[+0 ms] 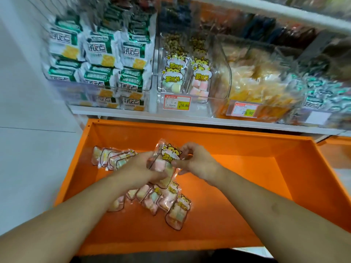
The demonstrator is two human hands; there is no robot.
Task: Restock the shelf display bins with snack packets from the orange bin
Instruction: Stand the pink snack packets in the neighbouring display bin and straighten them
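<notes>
1. You're in the gathering step right now: both hands are over the orange bin (284,186), working on one packet (167,158) lifted clear of the bin floor.

2. Your left hand (140,166) has its fingers curled round the packet's lower left side, and it looks as if more than one packet may be stacked in that grasp; I can't tell for certain.

3. Your right hand (197,160) pinches the packet's right edge near the top, thumb and fingers closed on the wrapper. So both hands are grasping the same packet.

4. Plenty is left below you: a loose pile (161,200) lies under your hands toward the near side, and a small row (112,158) sits by the far left wall of the bin.

5. The target looks like the clear shelf bin (182,73) straight ahead, above the red price tag (177,103). It already holds the same hamster-label packets, standing upright in two columns, with room showing at the front.

6. Next move, as I judge it: square the packet up, label facing you, then lift it over the shelf edge and set it upright behind the bin's front lip.

7. Watch the slippery wrapper; a pinch on one edge could let it twist on the way up. Leave the green biscuit packs (98,54) on the left alone.
</notes>
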